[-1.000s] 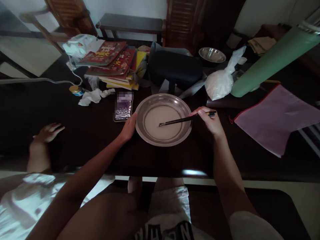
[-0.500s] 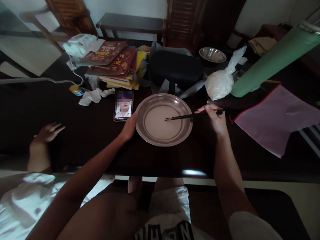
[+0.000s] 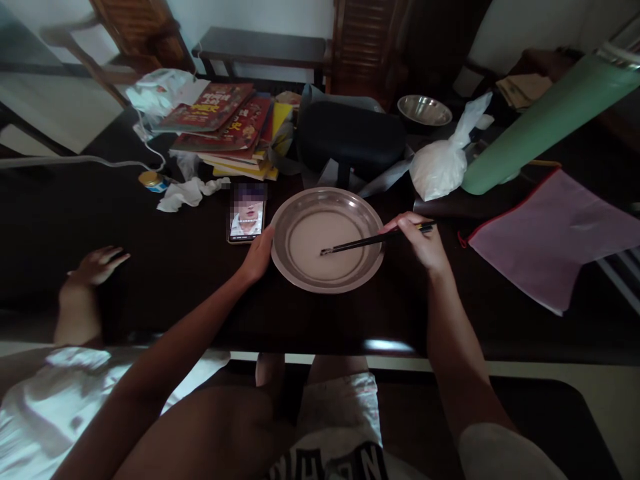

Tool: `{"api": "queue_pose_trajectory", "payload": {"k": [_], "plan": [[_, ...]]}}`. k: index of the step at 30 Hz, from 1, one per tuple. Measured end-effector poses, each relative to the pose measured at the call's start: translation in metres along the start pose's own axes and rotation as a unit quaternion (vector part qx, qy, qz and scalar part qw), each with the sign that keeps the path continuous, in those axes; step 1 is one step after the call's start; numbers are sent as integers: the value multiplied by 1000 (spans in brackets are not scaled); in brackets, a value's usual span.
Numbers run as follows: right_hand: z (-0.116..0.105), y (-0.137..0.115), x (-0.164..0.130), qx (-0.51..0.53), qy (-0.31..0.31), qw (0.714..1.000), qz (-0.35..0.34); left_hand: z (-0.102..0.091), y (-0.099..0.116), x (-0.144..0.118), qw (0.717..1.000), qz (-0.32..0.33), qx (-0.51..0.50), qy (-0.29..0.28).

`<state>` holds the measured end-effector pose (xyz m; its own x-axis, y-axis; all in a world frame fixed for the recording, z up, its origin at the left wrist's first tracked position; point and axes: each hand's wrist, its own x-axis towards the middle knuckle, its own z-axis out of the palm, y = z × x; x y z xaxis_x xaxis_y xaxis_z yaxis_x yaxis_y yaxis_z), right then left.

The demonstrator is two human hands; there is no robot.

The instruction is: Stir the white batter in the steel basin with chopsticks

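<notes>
A wide, shallow metal basin (image 3: pixel 286 267) stands on the dark table, with a pale, cloudy liquid (image 3: pixel 325 230) in its bottom. My left hand (image 3: pixel 259 255) grips the basin's left rim. In my right hand (image 3: pixel 416 239), at the basin's right side, is a pair of black chopsticks (image 3: pixel 357 244), closed around by the fingers. The chopsticks slant down to the left, and their tips reach the liquid near the middle. Left of the basin lies a phone (image 3: pixel 247 217) with a person on its lit screen, close to my left hand.
Behind the basin are a black case (image 3: pixel 353 133), stacked books (image 3: pixel 215 110) and a knotted bag of white powder (image 3: pixel 439 168). A tall green cylinder (image 3: pixel 550 123) leans at the right, above a pink mesh pouch (image 3: pixel 550 240). Another person's hand (image 3: pixel 100 265) rests on the table's left side.
My right hand has shifted left toward the basin. The chopstick tips have moved left and slightly nearer to me in the liquid. My left hand stays on the rim.
</notes>
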<state>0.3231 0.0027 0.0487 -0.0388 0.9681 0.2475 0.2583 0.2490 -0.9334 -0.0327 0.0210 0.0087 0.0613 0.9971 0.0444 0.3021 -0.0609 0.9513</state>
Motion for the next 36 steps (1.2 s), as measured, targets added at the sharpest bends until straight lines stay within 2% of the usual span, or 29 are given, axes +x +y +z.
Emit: {"api": "queue_pose_trajectory", "payload": {"k": [2,6,8,11,12,17,21,23,27,32,36], "plan": [[0,0,1,-20,-3,1000,-15,0,1,0,1000,5,6,0],[-3,4,1,-9,72,997,-8,0,1,0,1000,5,9,-2],[-3,4,1,4,53,999,3,-1,1,0,1000,2,8,-1],[-1,2,1,-11,-11,1000,-5,-1,-1,0,1000,-6,7,0],[-1,2,1,-20,-13,1000,-11,-1,-1,0,1000,-8,7,-2],[-4,5,1,0,65,998,-7,-1,-1,0,1000,6,13,-4],[-1,3,1,3,-5,1000,-4,0,-2,1,1000,4,8,0],[-1,2,1,-15,0,1000,-19,0,-1,1,1000,5,3,-1],[-3,4,1,1,65,998,-8,0,1,1,1000,3,-3,-5],[-1,5,1,0,1,1000,-14,0,3,0,1000,4,-2,-7],[-3,8,1,18,72,997,-12,0,-1,1,1000,11,-2,-8]]}}
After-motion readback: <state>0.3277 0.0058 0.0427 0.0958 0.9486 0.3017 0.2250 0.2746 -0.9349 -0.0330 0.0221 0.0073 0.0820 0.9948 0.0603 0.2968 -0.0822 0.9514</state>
